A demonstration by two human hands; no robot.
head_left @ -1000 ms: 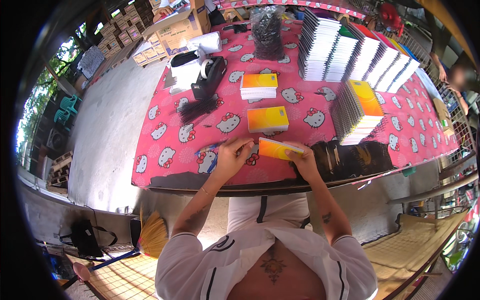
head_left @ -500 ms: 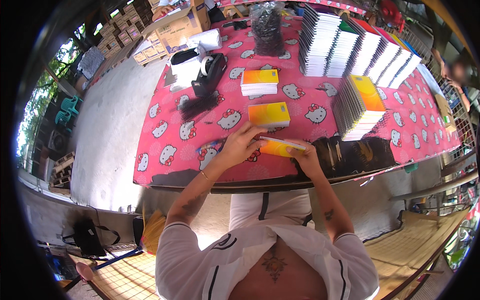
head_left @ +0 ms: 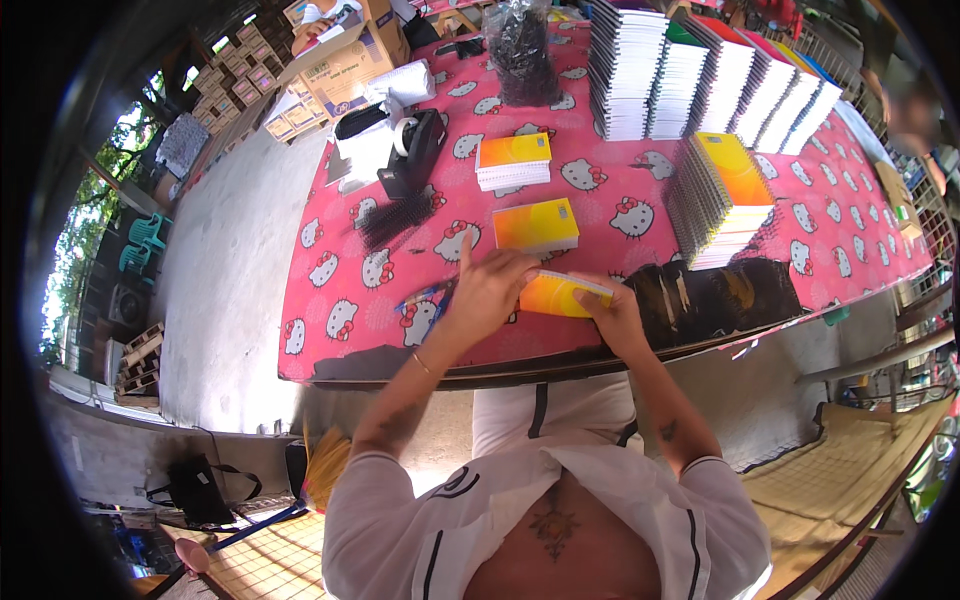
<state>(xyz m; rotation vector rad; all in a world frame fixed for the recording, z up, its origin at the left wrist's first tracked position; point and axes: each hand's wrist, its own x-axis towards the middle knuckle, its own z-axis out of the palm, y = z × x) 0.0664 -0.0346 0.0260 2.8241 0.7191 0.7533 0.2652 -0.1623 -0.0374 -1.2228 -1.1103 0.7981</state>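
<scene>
A small yellow-orange notebook is held in front of me, over the near edge of the table, its white page edge turned up. My right hand grips its right end, thumb across the cover. At the left end, my left hand pinches the top edge with the thumb and bent fingers, while one finger points away from it. Just beyond lies a short stack of matching notebooks; a second stack sits farther back. Loose black spiral binding coils lie to the left.
A tall stack of spiral-bound notebooks stands on the right, with several thicker notebook stacks behind. A black tape dispenser, a bag of black coils and an open carton are farther off. Black patching covers the table's front edge.
My left hand has shifted slightly along the notebook's edge, and one finger now sticks out. The notebook's cover has tilted more toward me. The whole view has shifted a little.
</scene>
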